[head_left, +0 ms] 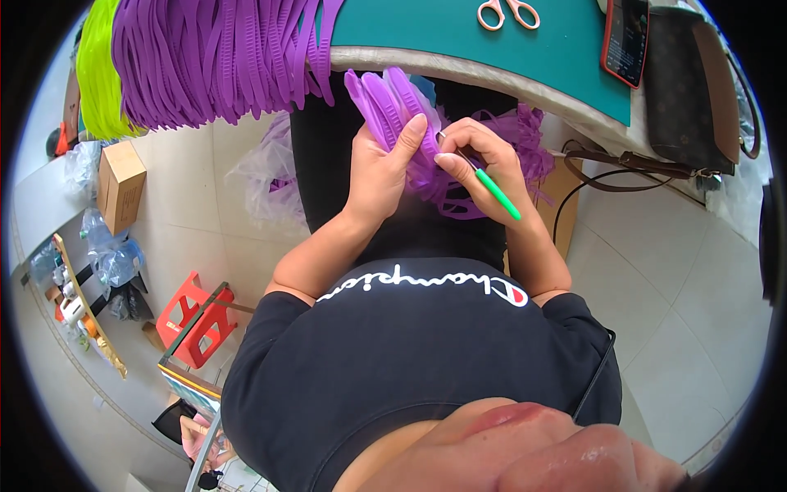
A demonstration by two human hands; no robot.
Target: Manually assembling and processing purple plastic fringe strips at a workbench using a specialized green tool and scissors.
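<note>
Over my lap, my left hand [384,164] is closed around a bundle of purple ribbed rubber straps [384,100], its thumb pressed along their side. My right hand [484,160] pinches a slim tool with a green handle [498,194] and a thin metal shaft. The metal end meets the bundle's right edge; its exact tip shape is too small to make out. Below and behind my hands lie more loose purple straps and trimmings [525,143], partly hidden by them.
Purple straps [221,57] and lime-green straps [98,74] hang over the edge of the green-topped table [393,29]. Scissors [508,12], a phone [625,41] and a brown-black bag [693,90] lie on it. Left are a cardboard box [120,187] and red stool [197,320]; another person [201,435] sits behind.
</note>
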